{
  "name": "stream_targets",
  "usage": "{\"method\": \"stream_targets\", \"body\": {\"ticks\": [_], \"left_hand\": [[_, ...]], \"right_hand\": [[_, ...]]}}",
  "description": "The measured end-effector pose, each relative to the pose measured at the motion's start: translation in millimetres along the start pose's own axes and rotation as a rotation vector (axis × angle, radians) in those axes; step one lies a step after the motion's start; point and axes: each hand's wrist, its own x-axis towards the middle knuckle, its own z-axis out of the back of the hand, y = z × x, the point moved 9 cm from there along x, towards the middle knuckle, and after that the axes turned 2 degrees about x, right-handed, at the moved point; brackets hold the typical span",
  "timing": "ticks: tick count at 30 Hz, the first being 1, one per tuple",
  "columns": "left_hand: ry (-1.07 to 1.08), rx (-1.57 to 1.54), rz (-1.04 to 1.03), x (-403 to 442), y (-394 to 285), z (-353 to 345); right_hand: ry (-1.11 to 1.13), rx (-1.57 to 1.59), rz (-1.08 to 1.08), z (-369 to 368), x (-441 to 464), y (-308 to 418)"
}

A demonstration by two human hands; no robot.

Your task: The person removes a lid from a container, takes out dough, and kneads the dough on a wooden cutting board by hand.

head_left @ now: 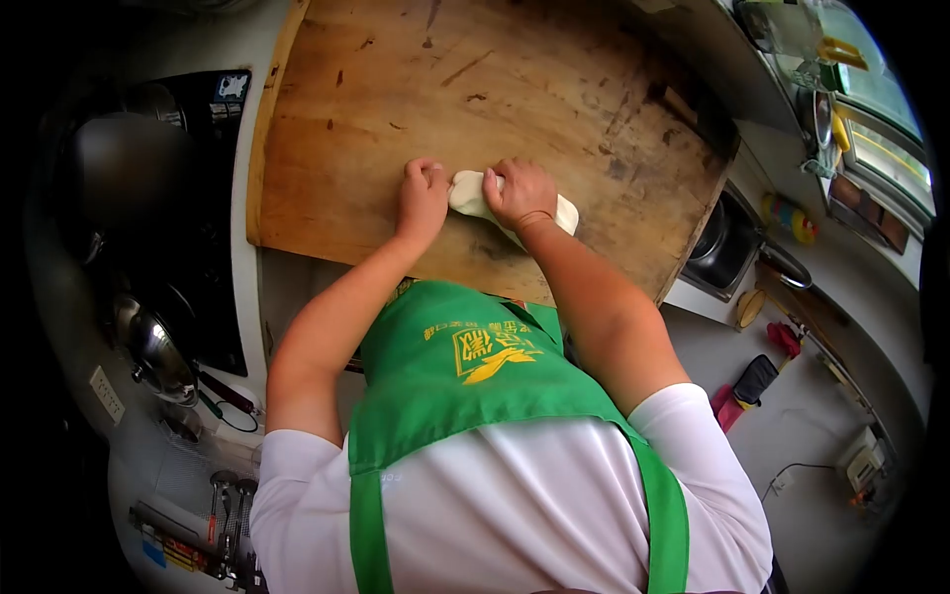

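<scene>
A pale roll of dough (469, 193) lies slantwise on a large wooden board (396, 89), close to its near edge. My right hand (524, 193) is wrapped over the middle of the dough, and both ends show past it. Just left of the dough, my left hand (424, 201) is closed with thumb and fingertips together. Its fingertips are at the dough's left end; whether anything is pinched between them is hidden.
Left of the board is a dark cooktop (213, 228) with a lidded metal pan (153, 346). Ladles (224, 485) hang lower left. A sink (727, 243) and a yellow bottle (789, 218) are on the right, below a window. Dark marks spot the board.
</scene>
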Motion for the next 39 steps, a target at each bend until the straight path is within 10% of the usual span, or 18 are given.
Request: {"method": "stream_targets", "body": {"ticks": [7, 18, 21, 29, 34, 36, 39], "left_hand": [[0.057, -0.682, 0.511, -21.5, 24.1, 0.7], [0.155, -0.6, 0.189, -46.7, -48.9, -115.9], [0.189, -0.072, -0.317, -71.9, -104.7, -135.0], [0.331, -0.095, -0.262, -118.4, -115.4, -193.9], [0.208, -0.09, -0.25, -81.2, -99.5, -144.0], [0.06, 0.471, -0.44, -98.3, -128.5, -140.1], [-0.124, 0.699, -0.611, -117.6, -134.7, -160.8]], "right_hand": [[0.372, 0.254, -0.315, -6.0, 6.9, -28.9], [0.124, 1.251, -0.107, 16.8, -56.6, -78.7], [-0.034, 1.533, -0.294, 53.9, -74.6, -107.0], [-0.405, 1.21, -0.136, 99.9, -137.0, -95.8], [-0.178, 1.896, -0.281, 13.7, -81.5, -75.4], [0.017, 2.381, -0.533, -6.5, -74.5, -76.4], [-0.014, 2.265, -0.53, 5.8, -88.1, -97.1]]}}
